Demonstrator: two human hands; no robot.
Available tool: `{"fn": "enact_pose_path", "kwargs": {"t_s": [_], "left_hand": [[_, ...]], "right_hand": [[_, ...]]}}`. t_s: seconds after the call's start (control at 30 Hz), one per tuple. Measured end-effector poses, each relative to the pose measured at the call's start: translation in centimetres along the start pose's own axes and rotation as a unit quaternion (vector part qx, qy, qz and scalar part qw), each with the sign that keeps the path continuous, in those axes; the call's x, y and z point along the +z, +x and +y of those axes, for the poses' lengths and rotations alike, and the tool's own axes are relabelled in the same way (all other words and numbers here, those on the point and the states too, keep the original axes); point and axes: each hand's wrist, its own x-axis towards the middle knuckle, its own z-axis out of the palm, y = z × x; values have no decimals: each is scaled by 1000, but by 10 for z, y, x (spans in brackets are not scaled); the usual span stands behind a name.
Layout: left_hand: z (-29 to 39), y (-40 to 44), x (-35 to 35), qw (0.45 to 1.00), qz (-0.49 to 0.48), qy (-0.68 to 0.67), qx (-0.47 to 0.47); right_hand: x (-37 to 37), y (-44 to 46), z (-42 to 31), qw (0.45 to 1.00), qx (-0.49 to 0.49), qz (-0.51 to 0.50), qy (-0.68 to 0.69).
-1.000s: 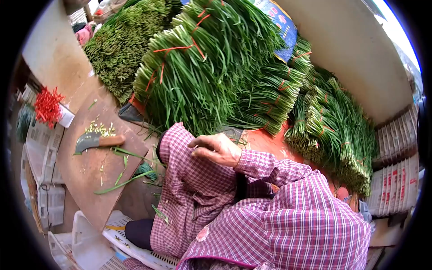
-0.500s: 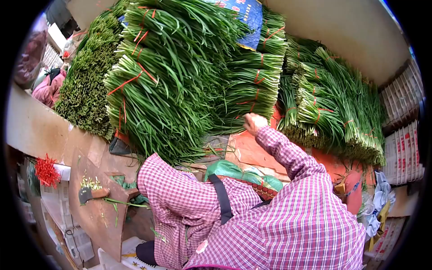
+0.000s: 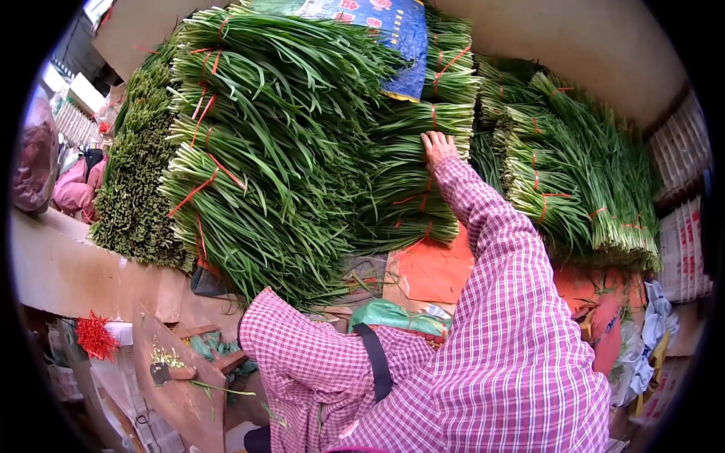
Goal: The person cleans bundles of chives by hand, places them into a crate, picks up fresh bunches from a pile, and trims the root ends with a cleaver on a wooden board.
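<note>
My right hand [image 3: 439, 149] reaches forward onto the middle stack of green garlic chives. Its fingers bend over the pale stalk ends of one bundle [image 3: 400, 151]; the thumb is hidden. Red ties hold the bundles together. Left of this stack rises a taller pile of garlic chives [image 3: 264, 143], long leaves drooping toward me. My left hand is out of sight; only checked cloth [image 3: 294, 325] shows on that side, with a dark band across it.
A blue printed sack [image 3: 404, 45] drapes over the back. More chive bundles [image 3: 547, 158] lie at right, a stack of cut stems [image 3: 140, 189] at left. A cleaver [image 3: 170, 373] rests on a wooden board [image 3: 189, 411]; a red tie bunch [image 3: 96, 336] hangs nearby. Green plastic [image 3: 389, 315] lies before me.
My right hand has moved forward from the stack's near right edge onto a bundle farther back, its fingers unfolding from a fist. The head view has shifted slightly.
</note>
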Motion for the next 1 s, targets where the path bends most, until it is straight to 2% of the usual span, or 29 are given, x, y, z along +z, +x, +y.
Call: {"fn": "enact_pose_path", "kwargs": {"t_s": [0.13,0.2,0.27,0.4,0.5,0.53,0.6,0.67,0.8,0.87,1.0], "left_hand": [[15,5,5,1000,9,-4,6],[20,10,-2,1000,18,-12,7],[25,14,-11,999,31,-19,3],[33,23,-28,998,47,-39,-3],[36,27,-42,997,54,-46,-8],[37,28,-46,997,56,-49,-9],[38,30,-52,997,57,-58,-8],[38,34,-60,996,50,-69,-7],[44,39,-63,994,2,-107,-2],[48,36,-58,992,-28,-123,4],[76,18,-33,992,-69,-97,37]], "right_hand": [[14,5,2,999,-11,29,-45],[19,8,2,997,-27,64,-15],[2,10,-2,1000,-26,-1,-2],[6,1,-4,998,-46,0,-40],[23,4,-4,993,-45,79,-72],[32,11,-2,995,-39,59,-67],[47,23,-2,993,-44,85,-66],[36,25,0,998,-62,-20,-26],[10,27,2,991,-70,-114,0],[6,31,-4,990,-61,-129,-17],[-53,11,-22,980,-30,-195,-29]]}}
